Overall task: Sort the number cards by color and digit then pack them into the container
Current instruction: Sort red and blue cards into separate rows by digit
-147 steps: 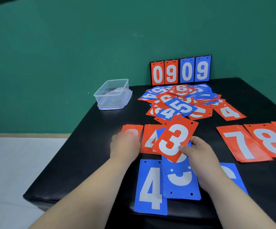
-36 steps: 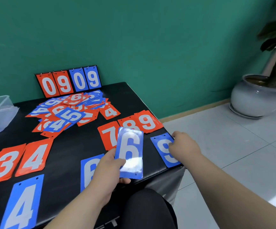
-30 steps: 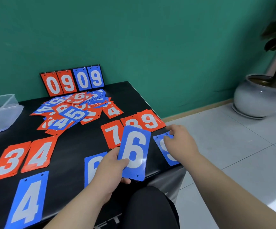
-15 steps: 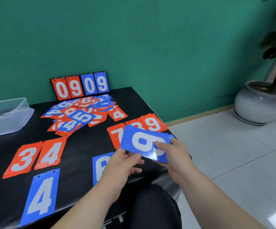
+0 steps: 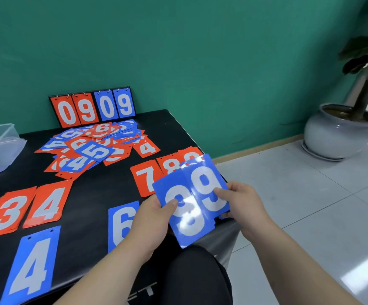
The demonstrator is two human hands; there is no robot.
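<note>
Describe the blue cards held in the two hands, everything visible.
The blue cards are two thin, glossy rectangles, plastic by the look, each with a large white digit. The right one reads 9 and overlaps the left one, whose digit is smeared by glare but looks like 9 too. They are fanned and tilted above the near right corner of the black table. The left hand pinches the left card, thumb on its face; the right hand pinches the right card likewise.

We read 0909 on the flip scoreboard [image 5: 92, 107]; red cards [image 5: 48, 203] show 3, 4, 7, 8; blue cards [image 5: 33, 263] 4, 6; we hold two blue 9s [image 5: 203, 183].
</note>
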